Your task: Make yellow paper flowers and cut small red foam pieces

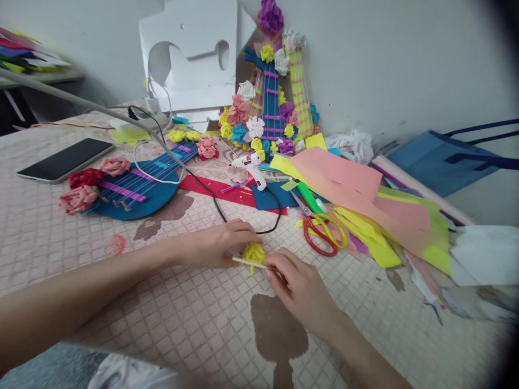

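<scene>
Near the middle of the table, my left hand (pixel 227 242) is closed on a yellow paper flower (pixel 253 252), its fingers at the flower's left side. A thin pale wooden stick (pixel 247 262) is pinched in my right hand (pixel 298 283), crossing the front of the flower. Whether the stick touches the petals I cannot tell. Beyond the hands, a white glue gun (pixel 251 166) stands with its black cord curving toward me. To the left lies a blue paper guitar (pixel 141 189) with purple strips, white strings and red and pink paper flowers.
Red-and-yellow-handled scissors (pixel 322 232) lie right of my hands, beside a green tool (pixel 308 198) and sheets of pink paper (pixel 332 173). A phone (pixel 67 158) rests at the left. Flower-covered paper guitars (pixel 271 102) lean against the wall near a white foam box piece (pixel 194 54).
</scene>
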The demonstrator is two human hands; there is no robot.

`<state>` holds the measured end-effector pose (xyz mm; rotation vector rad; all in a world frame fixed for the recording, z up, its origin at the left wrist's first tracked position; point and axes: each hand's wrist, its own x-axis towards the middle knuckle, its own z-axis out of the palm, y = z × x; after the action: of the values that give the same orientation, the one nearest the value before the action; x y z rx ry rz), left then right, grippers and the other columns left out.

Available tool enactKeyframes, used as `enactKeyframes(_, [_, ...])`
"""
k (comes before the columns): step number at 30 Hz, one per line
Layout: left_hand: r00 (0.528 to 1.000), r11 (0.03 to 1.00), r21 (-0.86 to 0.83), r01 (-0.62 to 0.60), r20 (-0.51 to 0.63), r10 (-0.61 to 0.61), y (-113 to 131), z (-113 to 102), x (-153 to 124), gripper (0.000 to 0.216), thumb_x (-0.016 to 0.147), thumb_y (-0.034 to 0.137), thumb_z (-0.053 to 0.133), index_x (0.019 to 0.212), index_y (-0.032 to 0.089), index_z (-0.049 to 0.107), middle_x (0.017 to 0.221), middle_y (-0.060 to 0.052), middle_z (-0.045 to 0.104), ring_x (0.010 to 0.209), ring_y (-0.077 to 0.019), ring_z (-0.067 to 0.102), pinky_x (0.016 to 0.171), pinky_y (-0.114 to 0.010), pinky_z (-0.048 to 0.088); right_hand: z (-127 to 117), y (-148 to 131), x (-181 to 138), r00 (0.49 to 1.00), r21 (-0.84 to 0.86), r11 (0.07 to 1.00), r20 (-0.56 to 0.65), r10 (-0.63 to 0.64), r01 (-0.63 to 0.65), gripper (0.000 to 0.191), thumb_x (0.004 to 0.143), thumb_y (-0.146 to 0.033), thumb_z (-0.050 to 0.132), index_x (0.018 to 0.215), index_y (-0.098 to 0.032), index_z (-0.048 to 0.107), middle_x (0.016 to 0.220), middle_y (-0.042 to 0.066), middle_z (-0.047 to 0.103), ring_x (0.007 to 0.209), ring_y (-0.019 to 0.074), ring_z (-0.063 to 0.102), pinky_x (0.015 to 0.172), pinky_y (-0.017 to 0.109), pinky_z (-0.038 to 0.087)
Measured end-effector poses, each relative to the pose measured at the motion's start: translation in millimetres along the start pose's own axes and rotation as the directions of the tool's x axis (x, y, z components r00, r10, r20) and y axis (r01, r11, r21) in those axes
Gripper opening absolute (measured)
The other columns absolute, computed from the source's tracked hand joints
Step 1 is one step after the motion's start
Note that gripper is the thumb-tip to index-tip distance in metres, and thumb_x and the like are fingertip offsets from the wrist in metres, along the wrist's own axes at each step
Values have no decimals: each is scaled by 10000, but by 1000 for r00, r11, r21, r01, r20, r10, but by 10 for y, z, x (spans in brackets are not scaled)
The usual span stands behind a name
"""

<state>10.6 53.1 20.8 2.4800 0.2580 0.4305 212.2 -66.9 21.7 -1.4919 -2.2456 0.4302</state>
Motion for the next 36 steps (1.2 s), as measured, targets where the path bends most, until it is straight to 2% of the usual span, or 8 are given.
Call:
enactKeyframes(6, [1000, 1000, 0, -2, -20, 2, 20, -13, -26, 575, 688, 5, 609, 1219, 194, 496, 1201, -114, 544, 1122, -234, 516, 947, -388, 462, -23, 17, -8, 1000, -70, 997, 28, -14, 16, 112, 898, -133, 408, 918, -199, 497, 881, 29, 566, 750, 160, 564, 650, 281, 434])
enactKeyframes(12, [999, 1000, 14, -7, -44, 8, 74, -44, -31, 407, 720, 96, 655, 1102, 177, 540, 1092, -94, 547, 1035, -214, 527, 890, -360, 473, -86, 37, -23, 999, -106, 994, 23, 22, -20, 94, 870, -124, 441, 874, -204, 489, 854, 16, 573, 728, 159, 561, 624, 277, 421])
enactKeyframes(17, [999, 982, 188, -10, -31, 17, 201, -1, -32, 334, 699, 207, 719, 988, 182, 554, 1001, -58, 575, 922, -208, 530, 822, -348, 430, -65, 28, -31, 996, -131, 991, 68, 51, -42, 84, 854, -118, 469, 846, -198, 492, 838, 18, 566, 700, 160, 553, 604, 277, 420])
enactKeyframes(22, [995, 921, 387, -32, -77, 66, 274, 115, -42, 202, 760, 179, 652, 926, 179, 538, 940, -34, 603, 878, -195, 520, 771, -336, 368, -21, 6, -34, 990, -130, 990, 120, 77, -61, 100, 843, -94, 463, 850, -190, 490, 821, 25, 556, 709, 170, 561, 624, 288, 434])
enactKeyframes(26, [994, 891, 453, -28, -78, 71, 288, 172, -53, 93, 804, 208, 611, 863, 187, 543, 906, -24, 606, 874, -188, 519, 790, -347, 340, 16, 8, -40, 988, -124, 989, 121, 91, -76, 94, 845, -99, 466, 854, -190, 490, 828, 28, 559, 730, 178, 567, 640, 294, 441])
enactKeyframes(36, [983, 824, 566, -18, -141, 119, 331, 289, -70, 41, 855, 192, 536, 819, 181, 549, 847, -13, 613, 810, -171, 537, 831, -386, 326, 35, 24, -30, 991, -124, 988, 85, 105, -94, 78, 849, -117, 470, 864, -188, 497, 822, 25, 572, 706, 172, 573, 619, 288, 444])
